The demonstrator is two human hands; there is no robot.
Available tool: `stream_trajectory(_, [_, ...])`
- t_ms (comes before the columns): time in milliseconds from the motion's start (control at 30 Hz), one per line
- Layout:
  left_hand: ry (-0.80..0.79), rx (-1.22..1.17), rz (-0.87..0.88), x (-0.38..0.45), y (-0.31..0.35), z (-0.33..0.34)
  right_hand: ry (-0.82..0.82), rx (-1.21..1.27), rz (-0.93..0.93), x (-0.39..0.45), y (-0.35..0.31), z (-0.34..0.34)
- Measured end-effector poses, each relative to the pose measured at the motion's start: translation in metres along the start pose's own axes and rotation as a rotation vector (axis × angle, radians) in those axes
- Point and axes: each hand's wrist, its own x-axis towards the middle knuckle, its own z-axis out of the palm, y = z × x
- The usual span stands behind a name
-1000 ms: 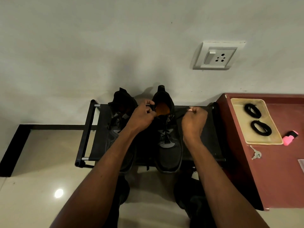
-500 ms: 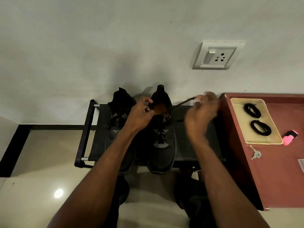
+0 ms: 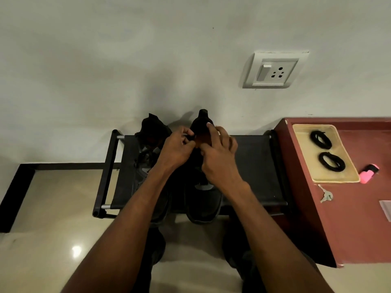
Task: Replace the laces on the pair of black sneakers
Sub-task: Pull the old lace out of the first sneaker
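Note:
Two black sneakers stand toes toward me on a low black rack (image 3: 251, 166): the left sneaker (image 3: 148, 144) and the right sneaker (image 3: 203, 204). My left hand (image 3: 175, 151) pinches at the right sneaker's collar, fingers closed on its edge or lace. My right hand (image 3: 218, 157) sits over the same sneaker's tongue, forefinger stretched toward the heel, thumb pressed near the eyelets. The lace itself is hidden under both hands. Two coiled black laces, the far coil (image 3: 320, 139) and the near coil (image 3: 332, 161), lie in a cream tray (image 3: 347, 176).
A dark red cabinet (image 3: 349, 218) stands right of the rack, carrying the tray, a pink object (image 3: 369, 171), keys (image 3: 326, 195) and a slip of paper (image 3: 386, 208). A white wall with a switch socket (image 3: 275, 70) is behind. My knees are below on the tiled floor.
My right hand pulled a lace out to the right, then came back left onto the right sneaker's opening. My left hand has stayed at the collar.

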Motion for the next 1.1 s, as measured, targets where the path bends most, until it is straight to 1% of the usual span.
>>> stream_trajectory(67, [0.007,-0.014,-0.009,-0.001,0.0,0.001,0.1,0.048,0.072,0.005,0.002,-0.01])
stream_trajectory(100, [0.011,-0.018,-0.015,-0.001,-0.001,0.001,0.197,0.093,0.167,0.009,0.006,-0.017])
stream_trajectory(167, [0.017,-0.027,-0.026,-0.001,-0.001,0.0,0.492,0.283,0.468,0.017,0.023,-0.029])
stream_trajectory(200, [0.02,-0.028,-0.031,-0.001,-0.001,0.0,0.648,0.439,0.639,0.02,0.036,-0.035])
stream_trajectory(233, [0.025,-0.025,-0.032,-0.001,-0.001,-0.001,0.766,0.574,0.808,0.021,0.048,-0.041])
stream_trajectory(267, [0.031,-0.018,-0.032,-0.001,-0.001,-0.002,0.816,0.63,0.962,0.021,0.059,-0.046])
stream_trajectory(300, [0.035,-0.011,-0.034,-0.001,-0.001,-0.002,0.782,0.587,1.088,0.02,0.067,-0.05])
stream_trajectory(333, [0.033,-0.011,-0.038,-0.002,0.0,-0.002,0.68,0.457,1.151,0.018,0.07,-0.052])
stream_trajectory(367, [0.027,-0.015,-0.044,-0.002,0.0,-0.002,0.58,0.33,1.127,0.015,0.068,-0.054])
stream_trajectory(400, [0.02,-0.021,-0.05,-0.002,0.0,-0.002,0.5,0.26,1.017,0.013,0.061,-0.054])
stream_trajectory(433, [0.016,-0.028,-0.058,-0.002,0.0,-0.002,0.421,0.287,0.885,0.012,0.051,-0.051])
stream_trajectory(467, [0.013,-0.025,-0.061,-0.002,0.0,-0.002,0.317,0.377,0.788,0.011,0.037,-0.048])
stream_trajectory(500, [0.011,-0.006,-0.056,-0.003,0.0,-0.002,0.178,0.453,0.735,0.011,0.023,-0.043])
stream_trajectory(533, [0.006,0.033,-0.048,-0.004,0.002,-0.002,0.045,0.46,0.693,0.011,0.011,-0.038])
stream_trajectory(567, [0.0,0.081,-0.041,-0.006,0.004,-0.002,-0.051,0.416,0.641,0.01,0.003,-0.032])
stream_trajectory(600, [-0.007,0.126,-0.036,-0.008,0.006,-0.002,-0.108,0.344,0.592,0.009,-0.003,-0.028])
stream_trajectory(667, [-0.026,0.184,-0.025,-0.011,0.009,-0.003,-0.14,0.24,0.537,0.009,-0.006,-0.023])
stream_trajectory(700, [-0.04,0.204,-0.014,-0.011,0.009,-0.003,-0.137,0.225,0.526,0.008,-0.006,-0.022])
stream_trajectory(800, [-0.063,0.215,0.045,-0.013,0.011,-0.001,-0.134,0.27,0.521,0.007,-0.003,-0.024])
stream_trajectory(900, [-0.069,0.103,0.041,-0.015,0.011,-0.002,-0.093,0.372,0.57,0.008,0.0,-0.033])
stream_trajectory(1000, [-0.084,-0.05,-0.03,-0.017,0.004,-0.006,-0.016,0.501,0.659,0.007,0.009,-0.036])
stream_trajectory(1100, [-0.101,-0.109,-0.075,-0.017,-0.004,-0.011,0.003,0.589,0.709,0.007,0.013,-0.034])
